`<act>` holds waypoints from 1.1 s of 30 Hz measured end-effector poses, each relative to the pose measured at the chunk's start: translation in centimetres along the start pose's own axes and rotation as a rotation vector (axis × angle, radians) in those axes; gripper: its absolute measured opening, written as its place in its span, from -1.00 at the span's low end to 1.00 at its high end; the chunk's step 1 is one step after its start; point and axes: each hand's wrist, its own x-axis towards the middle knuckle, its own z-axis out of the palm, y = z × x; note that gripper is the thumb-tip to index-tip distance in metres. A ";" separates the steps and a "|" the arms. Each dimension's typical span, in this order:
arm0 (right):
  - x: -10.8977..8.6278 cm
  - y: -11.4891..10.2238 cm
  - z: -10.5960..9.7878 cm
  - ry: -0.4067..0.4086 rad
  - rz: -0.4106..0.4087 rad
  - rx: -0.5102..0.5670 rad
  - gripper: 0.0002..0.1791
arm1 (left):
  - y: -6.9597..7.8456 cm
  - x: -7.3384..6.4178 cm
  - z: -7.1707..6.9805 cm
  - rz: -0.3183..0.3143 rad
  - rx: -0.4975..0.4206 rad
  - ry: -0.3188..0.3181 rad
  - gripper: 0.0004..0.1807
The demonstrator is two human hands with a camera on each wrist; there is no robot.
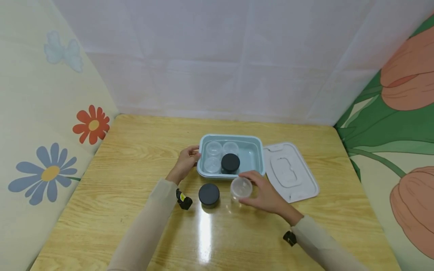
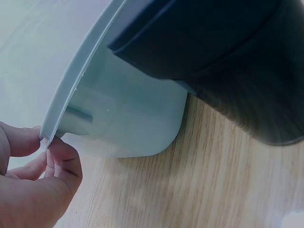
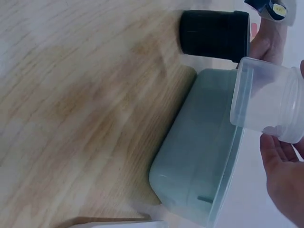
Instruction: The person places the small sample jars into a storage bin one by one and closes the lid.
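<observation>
My left hand [image 1: 185, 162] pinches the left rim of a light blue plastic tub [image 1: 249, 160]; in the left wrist view its thumb and fingers [image 2: 66, 159] close on the rim. Inside the tub, several clear round jars [image 1: 213, 148] stand at the left, and a black-lidded jar [image 1: 230, 162] is by the near wall. My right hand [image 1: 266, 194] holds another clear jar [image 1: 241, 188] with a whitish lid by its upper part, just in front of the tub. The right wrist view shows this clear jar [image 3: 263, 95] raised above the table, fingertips round its lid end.
A black jar [image 1: 209, 195] stands on the wooden table [image 1: 142, 143] in front of the tub, left of the held jar. The white lid [image 1: 292, 171] of a tub lies flat at the right, close against the tub. A white cloth wall [image 1: 203, 60] rises behind.
</observation>
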 end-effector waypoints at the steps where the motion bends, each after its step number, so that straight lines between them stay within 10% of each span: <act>1: 0.1 0.0 -0.2 -0.001 0.001 -0.001 -0.27 | 0.0 -0.1 0.0 0.017 -0.006 -0.001 -0.55; 33: 3.6 2.9 -3.8 0.113 0.215 0.105 -0.28 | 0.4 -0.3 0.1 -0.026 0.035 0.004 -0.54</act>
